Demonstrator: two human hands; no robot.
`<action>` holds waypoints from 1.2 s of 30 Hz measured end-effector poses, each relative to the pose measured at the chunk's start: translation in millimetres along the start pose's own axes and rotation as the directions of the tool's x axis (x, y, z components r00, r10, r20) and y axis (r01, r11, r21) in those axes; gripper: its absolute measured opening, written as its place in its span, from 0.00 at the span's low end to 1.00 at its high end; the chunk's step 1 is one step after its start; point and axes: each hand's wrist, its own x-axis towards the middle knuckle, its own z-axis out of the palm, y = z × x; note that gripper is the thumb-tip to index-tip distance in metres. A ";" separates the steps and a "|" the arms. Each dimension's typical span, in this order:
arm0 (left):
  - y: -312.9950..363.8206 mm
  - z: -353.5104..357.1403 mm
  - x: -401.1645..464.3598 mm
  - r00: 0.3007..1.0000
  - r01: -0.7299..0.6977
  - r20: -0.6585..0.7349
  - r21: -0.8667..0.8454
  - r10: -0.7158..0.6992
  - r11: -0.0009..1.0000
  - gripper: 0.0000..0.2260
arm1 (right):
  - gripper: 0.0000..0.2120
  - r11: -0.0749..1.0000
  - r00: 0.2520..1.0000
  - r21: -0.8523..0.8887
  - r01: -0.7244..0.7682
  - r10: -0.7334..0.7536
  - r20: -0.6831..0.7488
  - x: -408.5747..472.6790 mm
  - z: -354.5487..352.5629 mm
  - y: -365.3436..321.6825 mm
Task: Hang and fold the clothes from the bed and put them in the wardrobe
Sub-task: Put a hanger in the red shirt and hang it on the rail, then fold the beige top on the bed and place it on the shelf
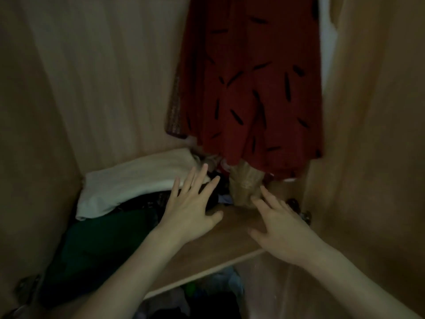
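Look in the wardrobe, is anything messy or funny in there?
Yes. On the shelf, the white cloth lies rumpled over dark clothes that spill to the front edge, not stacked neatly. The red dress hangs straight. Both hands hold nothing.

View was dim and soft throughout; corners fell into deep shadow, straight edges bowed outward, fine detail blurred, no glare.

2 flat hands, left hand (190,210) and right hand (279,229), reach over the shelf (230,238) by folded clothes (138,183), maybe touching them, under a red dress (250,88).
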 end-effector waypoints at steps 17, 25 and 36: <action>188.6 58.2 -73.2 0.846 -0.496 0.015 -0.347 0.533 0.796 0.35 | 0.35 0.846 0.818 -0.054 -0.531 0.496 -0.291 -233.7 33.9 45.2; 289.4 61.6 -122.5 0.628 -0.700 0.006 -0.435 0.779 0.567 0.35 | 0.32 0.684 0.621 0.055 -0.728 0.690 -0.371 -345.1 42.0 45.6; 434.2 59.1 -212.9 0.343 -0.827 0.026 -0.465 0.939 0.315 0.35 | 0.30 0.435 0.356 0.119 -0.893 0.842 -0.404 -518.7 36.5 63.7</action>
